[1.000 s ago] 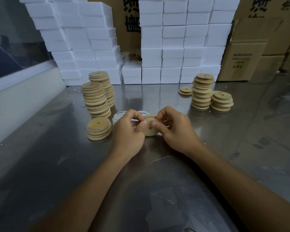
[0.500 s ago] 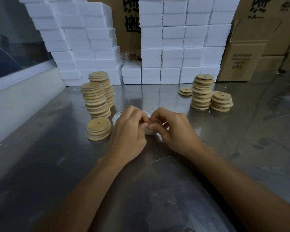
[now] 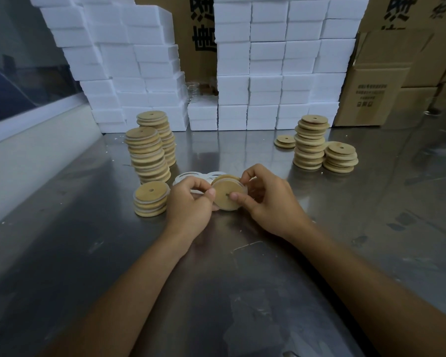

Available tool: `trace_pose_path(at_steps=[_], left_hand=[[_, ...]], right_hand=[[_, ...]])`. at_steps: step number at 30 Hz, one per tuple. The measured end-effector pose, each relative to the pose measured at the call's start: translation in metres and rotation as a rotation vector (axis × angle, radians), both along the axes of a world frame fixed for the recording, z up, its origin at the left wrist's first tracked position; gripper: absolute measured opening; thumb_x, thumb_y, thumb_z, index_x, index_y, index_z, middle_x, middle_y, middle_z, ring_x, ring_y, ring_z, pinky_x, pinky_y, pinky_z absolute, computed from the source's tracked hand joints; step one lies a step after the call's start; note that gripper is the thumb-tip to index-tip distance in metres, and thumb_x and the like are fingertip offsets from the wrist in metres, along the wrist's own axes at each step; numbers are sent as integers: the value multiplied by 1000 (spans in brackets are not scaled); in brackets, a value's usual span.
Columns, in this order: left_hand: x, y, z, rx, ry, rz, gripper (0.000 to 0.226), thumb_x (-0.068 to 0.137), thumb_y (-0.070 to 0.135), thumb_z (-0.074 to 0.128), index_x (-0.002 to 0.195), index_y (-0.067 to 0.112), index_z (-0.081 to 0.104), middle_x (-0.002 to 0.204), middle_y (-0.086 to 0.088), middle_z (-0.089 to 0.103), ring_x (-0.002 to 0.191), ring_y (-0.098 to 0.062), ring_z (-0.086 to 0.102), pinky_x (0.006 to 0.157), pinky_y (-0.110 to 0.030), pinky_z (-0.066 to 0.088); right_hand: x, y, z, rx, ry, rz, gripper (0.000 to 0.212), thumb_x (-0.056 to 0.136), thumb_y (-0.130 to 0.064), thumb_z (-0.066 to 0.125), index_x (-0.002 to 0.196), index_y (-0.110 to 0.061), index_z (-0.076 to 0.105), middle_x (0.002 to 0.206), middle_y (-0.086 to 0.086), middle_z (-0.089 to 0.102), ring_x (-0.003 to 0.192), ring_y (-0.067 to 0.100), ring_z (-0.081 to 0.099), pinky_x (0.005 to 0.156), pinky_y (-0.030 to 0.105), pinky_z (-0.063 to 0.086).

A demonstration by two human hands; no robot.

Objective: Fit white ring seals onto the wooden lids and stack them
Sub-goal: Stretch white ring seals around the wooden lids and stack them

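Two hands, left hand and right hand, share one wooden lid; three lid stacks left of them, three lid stacks to their right

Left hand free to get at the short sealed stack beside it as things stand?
Probably not yet: the left hand grips the wooden lid with the right hand. The short stack sits unobstructed just to its left.

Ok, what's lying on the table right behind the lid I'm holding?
Behind the held lid, loose white ring seals lie flat on the steel table. Parts of two show; the left hand and the lid cover the rest, so the count is unclear.
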State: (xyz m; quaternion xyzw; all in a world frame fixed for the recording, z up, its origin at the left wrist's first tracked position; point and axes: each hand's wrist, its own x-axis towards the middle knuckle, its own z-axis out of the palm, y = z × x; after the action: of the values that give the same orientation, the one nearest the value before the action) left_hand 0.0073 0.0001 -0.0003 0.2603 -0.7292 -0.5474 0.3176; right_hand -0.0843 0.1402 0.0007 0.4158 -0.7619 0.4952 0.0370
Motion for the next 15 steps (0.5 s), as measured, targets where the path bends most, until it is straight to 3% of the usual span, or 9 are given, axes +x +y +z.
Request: trace_pose_path(at_steps=[5,9,12,15], left_hand=[[0,3,10,443,116,-17,21,95,-5,55,76,4,61,88,-16,70,69,-17,74,67,-31,61],[1,10,19,735,209,-90,11,97,-7,49,97,-8,60,95,-22,71,72,-22,75,61,-31,61],[3,12,21,710,185,-124,12,98,-3,48,99,-8,59,86,-20,71,75,-26,74,66,-37,63],[5,11,21,438,98,-82,14,97,4,56,85,1,61,75,-13,61,63,-20,64,65,-40,61]], right_hand=[[5,-2,3,-56,-97,57,30,87,-23,74,95,-31,46,80,1,72,68,18,71,68,43,59],[10,-2,7,-164,-118,50,24,89,-19,72,96,-25,50,75,3,71,67,17,71,67,42,59],[13,-2,8,-223,-159,35,17,91,-16,69,97,-15,53,76,6,72,67,17,71,69,42,59],[12,-2,10,-255,-190,6,13,93,-13,66,97,-8,55,77,11,73,66,20,71,70,44,59]])
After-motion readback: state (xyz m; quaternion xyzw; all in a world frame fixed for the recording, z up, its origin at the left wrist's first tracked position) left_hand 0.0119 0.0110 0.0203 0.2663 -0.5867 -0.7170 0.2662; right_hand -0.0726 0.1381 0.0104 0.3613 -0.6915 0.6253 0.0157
